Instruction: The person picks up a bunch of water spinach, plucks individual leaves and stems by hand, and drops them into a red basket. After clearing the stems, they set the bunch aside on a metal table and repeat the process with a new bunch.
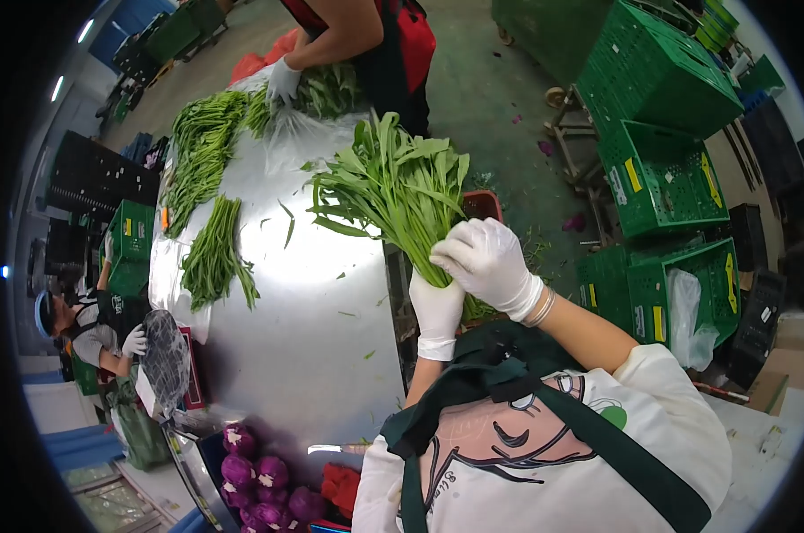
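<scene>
Your left hand (pixel 436 313), in a thin white glove, has its fingers wrapped around the stems of a leafy green vegetable bundle (pixel 402 191) held at the right edge of the shiny metal tabletop (pixel 304 329). Your white-gloved right hand (pixel 489 265) bends its fingers against those stems; you cannot tell whether they pinch any. A smaller green bunch (pixel 214 253) lies on the tabletop's left side.

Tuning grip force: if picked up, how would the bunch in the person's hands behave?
The bunch will likely flop at its leafy end, where long leaves droop. No tie shows, so stems may slide apart. Thin-looking leaves might bruise if squeezed.
</scene>
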Motion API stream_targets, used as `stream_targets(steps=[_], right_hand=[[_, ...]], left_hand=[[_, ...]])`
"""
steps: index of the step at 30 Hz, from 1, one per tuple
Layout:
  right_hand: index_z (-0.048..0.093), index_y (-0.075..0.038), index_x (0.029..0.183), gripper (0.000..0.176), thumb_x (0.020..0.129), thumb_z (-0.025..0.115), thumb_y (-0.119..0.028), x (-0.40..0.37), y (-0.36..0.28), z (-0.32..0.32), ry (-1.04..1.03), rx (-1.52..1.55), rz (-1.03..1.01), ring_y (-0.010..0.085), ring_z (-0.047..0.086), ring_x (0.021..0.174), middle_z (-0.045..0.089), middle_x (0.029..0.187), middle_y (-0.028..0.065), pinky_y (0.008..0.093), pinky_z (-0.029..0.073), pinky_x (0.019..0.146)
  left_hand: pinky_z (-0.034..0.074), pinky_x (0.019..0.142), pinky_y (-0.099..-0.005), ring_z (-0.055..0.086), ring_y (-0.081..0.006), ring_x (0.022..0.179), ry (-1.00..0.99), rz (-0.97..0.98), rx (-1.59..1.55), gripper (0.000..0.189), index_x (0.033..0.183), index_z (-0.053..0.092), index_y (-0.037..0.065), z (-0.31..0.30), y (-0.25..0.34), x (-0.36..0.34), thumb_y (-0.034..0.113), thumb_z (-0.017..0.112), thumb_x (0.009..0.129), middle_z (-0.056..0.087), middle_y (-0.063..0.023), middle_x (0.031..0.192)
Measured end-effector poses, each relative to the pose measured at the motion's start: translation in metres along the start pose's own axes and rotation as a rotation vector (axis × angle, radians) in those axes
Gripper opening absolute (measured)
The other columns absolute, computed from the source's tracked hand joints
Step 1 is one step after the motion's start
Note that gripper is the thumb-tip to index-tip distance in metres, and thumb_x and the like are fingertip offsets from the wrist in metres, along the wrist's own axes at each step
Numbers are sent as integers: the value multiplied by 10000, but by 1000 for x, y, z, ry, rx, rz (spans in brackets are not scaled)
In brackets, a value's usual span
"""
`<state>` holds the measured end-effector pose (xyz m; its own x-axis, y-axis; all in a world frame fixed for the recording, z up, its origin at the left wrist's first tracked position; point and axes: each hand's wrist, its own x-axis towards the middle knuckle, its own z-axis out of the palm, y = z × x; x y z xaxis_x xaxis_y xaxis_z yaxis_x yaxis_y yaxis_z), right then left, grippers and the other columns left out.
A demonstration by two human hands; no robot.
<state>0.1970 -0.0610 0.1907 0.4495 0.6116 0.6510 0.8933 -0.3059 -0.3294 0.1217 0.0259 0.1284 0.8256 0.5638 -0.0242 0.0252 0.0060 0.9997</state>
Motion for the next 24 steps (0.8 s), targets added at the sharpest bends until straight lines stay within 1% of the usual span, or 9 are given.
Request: stream_targets(steps=[3,6,8,10,12,13,14,19,24], right_hand=[[639,-127,771,104,715,699,-192,-11,0,-4,-60,87,-39,200,553,660,564,731,2,308,436,608],[650,-104,869,184,713,708,-181,-25,25,-17,130,119,202,241,568,764,595,825,35,343,453,721],[637,-80,970,307,700,730,-194,-21,32,-30,49,-221,399,279,551,916,589,1010,88,391,426,838],[571,-54,1134,568,649,792,-251,-37,42,-25,-193,187,454,286,474,1152,495,1234,133,381,366,980],[416,-15,1319,809,660,810,-267,-44,27,-23,-459,890,620,278,421,1244,453,1300,165,363,303,1060],[232,15,1419,1021,650,829,-291,-45,24,-20,-575,887,528,271,371,1296,370,1390,201,352,267,1089],[204,4,1434,1074,625,840,-304,-44,14,-17,-502,975,561,271,337,1325,317,1432,219,344,274,1083],[195,-4,1437,1098,605,840,-316,-48,17,-22,-580,706,503,302,349,1323,290,1452,220,338,297,1076],[279,-30,1409,936,635,769,-225,-56,16,-27,-542,681,560,334,440,1240,431,1344,225,348,387,1001]], left_hand=[[475,801,-305,619,-175,905,27,13,11,361,1059,571,-32,-4,-2,4,106,712,756,649,-109,989],[484,733,-285,616,-143,789,6,-55,-28,258,966,587,-23,-7,11,1,67,697,751,650,-68,878],[461,666,-234,576,-93,717,83,-28,-150,147,862,609,-7,1,15,-1,-23,670,729,624,-23,800],[462,669,-234,577,-94,714,102,-3,-235,154,859,611,-4,8,14,-3,-33,674,722,622,-16,797],[478,749,-271,594,-122,807,-16,12,-310,234,938,589,14,8,4,-3,-37,684,730,630,-40,880],[476,764,-274,593,-124,830,-49,17,-396,239,944,590,17,10,6,-3,-40,684,732,630,-43,900],[474,780,-276,592,-127,854,-80,18,-481,244,951,591,19,12,6,-5,-44,684,734,630,-46,920],[465,874,-301,577,-146,963,-236,-94,-465,415,1141,536,31,11,-6,-8,-15,693,759,594,-50,1050],[459,872,-304,561,-144,963,-218,-218,-531,442,1169,522,31,20,3,-18,24,709,768,576,-47,1079]])
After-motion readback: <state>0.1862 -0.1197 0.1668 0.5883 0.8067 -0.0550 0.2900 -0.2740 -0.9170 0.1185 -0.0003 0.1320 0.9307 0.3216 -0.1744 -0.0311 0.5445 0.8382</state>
